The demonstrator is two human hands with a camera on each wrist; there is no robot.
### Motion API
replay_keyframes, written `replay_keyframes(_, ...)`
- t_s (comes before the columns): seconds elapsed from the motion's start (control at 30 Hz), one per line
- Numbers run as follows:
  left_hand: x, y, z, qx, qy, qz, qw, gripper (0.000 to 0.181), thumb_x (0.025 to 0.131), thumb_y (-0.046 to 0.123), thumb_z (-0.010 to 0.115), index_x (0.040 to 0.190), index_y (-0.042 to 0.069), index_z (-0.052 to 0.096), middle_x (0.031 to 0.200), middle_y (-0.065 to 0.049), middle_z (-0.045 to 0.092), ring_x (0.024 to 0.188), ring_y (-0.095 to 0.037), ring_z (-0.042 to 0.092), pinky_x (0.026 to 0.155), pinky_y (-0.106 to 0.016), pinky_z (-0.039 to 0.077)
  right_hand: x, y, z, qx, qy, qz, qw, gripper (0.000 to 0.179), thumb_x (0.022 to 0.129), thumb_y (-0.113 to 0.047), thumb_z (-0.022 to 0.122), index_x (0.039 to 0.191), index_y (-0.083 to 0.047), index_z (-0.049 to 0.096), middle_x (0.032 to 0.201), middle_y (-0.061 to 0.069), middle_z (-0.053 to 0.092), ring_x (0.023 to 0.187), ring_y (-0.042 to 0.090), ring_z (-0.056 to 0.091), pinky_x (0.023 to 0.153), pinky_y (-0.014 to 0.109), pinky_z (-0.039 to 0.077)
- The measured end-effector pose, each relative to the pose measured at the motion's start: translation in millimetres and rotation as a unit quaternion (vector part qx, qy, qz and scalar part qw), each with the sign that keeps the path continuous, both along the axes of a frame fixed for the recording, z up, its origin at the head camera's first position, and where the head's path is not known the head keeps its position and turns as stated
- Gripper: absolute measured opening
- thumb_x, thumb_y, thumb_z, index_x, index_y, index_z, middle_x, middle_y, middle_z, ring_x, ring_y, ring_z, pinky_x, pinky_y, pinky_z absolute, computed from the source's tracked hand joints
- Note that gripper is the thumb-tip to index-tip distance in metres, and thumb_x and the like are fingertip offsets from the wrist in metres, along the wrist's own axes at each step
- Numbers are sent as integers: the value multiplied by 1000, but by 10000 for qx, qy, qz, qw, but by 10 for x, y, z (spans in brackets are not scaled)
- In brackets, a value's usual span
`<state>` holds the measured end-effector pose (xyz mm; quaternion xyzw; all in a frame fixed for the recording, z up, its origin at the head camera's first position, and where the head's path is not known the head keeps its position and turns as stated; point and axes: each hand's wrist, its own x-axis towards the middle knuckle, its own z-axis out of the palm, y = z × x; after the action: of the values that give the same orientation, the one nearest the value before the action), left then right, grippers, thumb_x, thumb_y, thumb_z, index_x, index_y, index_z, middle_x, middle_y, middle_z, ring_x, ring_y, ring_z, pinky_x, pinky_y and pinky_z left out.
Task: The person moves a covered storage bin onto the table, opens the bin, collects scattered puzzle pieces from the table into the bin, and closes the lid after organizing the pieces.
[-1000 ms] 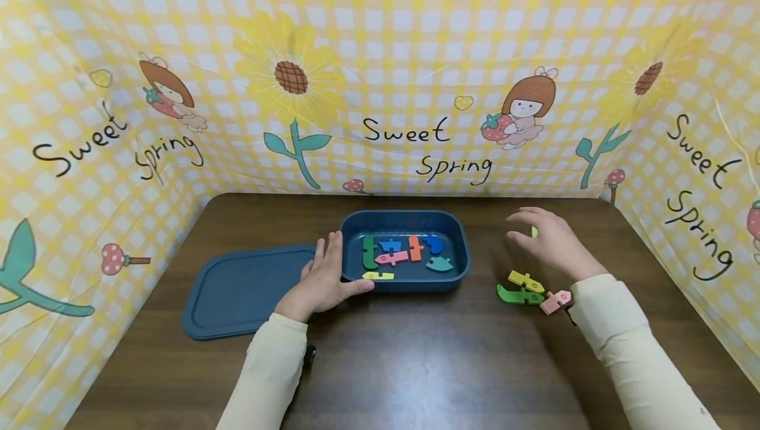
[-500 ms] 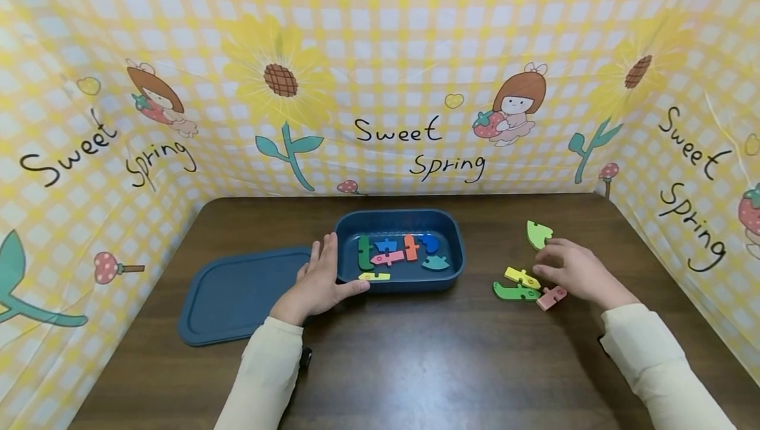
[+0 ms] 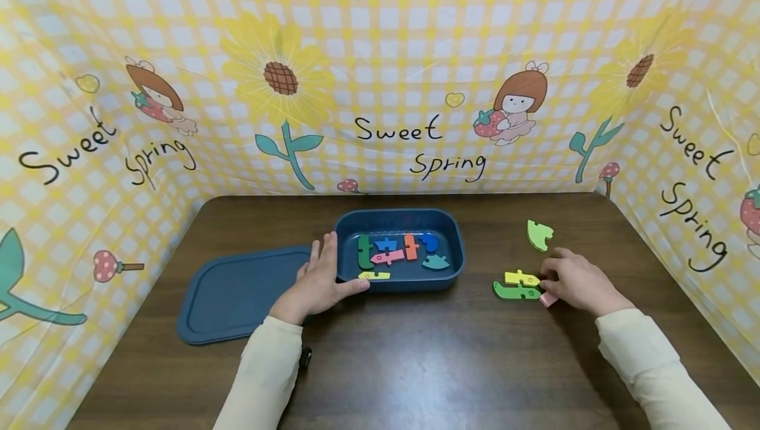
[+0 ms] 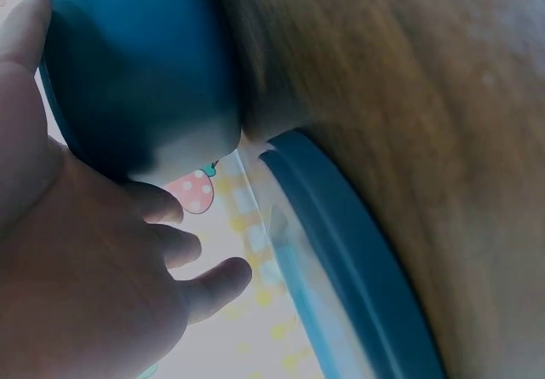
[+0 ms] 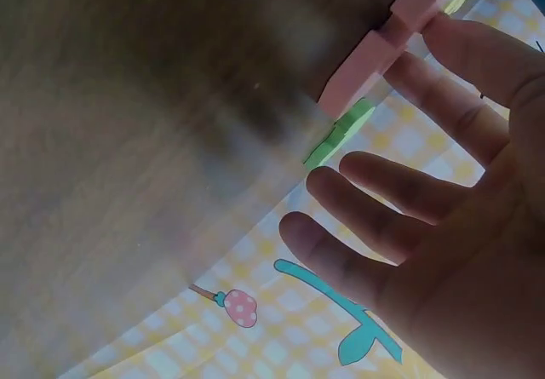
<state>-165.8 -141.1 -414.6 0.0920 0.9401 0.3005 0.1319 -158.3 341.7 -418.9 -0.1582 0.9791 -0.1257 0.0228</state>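
My left hand [image 3: 316,286] rests with straight fingers along the left wall of a dark blue box [image 3: 460,265], its thumb at the front rim. In the left wrist view its palm [image 4: 94,268] faces the box wall [image 4: 136,64]. My right hand [image 3: 580,283] has thumb and index finger on a pink puzzle piece [image 3: 548,299], partly hidden under the hand. The right wrist view shows both fingertips pinching the narrow tab of that pink piece [image 5: 356,74], other fingers spread. Beside it lie a yellow piece [image 3: 520,278] and a green piece [image 3: 515,292].
A light green piece [image 3: 539,235] lies behind the right hand. Inside the box are several coloured pieces, among them an orange one [image 3: 411,246] and a teal one [image 3: 435,262]. The flat blue lid [image 3: 237,295] lies left of the box. A checked cloth surrounds the table.
My right hand has let go of the light green piece, leaving it on the table, and come toward me onto the pink piece. The yellow piece has turned slightly. My left hand stays at the box.
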Motion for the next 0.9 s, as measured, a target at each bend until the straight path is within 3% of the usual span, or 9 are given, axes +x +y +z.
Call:
replay_keyframes(0.27, 8, 10, 26, 5, -26, 13, 10000, 123, 87, 66, 67, 161, 8, -13, 168, -15, -9, 151, -37, -14, 115, -66, 3, -56, -43, -18, -221, -245, 152, 9993, 24, 89, -12, 75, 113, -6, 73, 138, 40, 45, 123, 61, 46, 93, 68, 42)
replay_keyframes(0.67, -4, 4, 10, -11, -73, -9, 10000, 125, 85, 70, 65, 161, 10, -14, 168, -14, -10, 151, -35, -15, 115, -66, 2, -78, -69, -40, -395, -190, 305, 9986, 16, 88, -10, 78, 104, -11, 74, 135, 38, 48, 125, 59, 46, 94, 66, 43)
replay_keyframes(0.9, -13, -3, -10, 14, -63, 15, 10000, 125, 84, 70, 66, 161, 10, -13, 168, -15, -9, 152, -35, -14, 115, -65, 1, -77, -90, -5, -538, -263, 150, 9981, 8, 90, -13, 77, 96, -13, 73, 139, 39, 45, 123, 59, 47, 95, 66, 42)
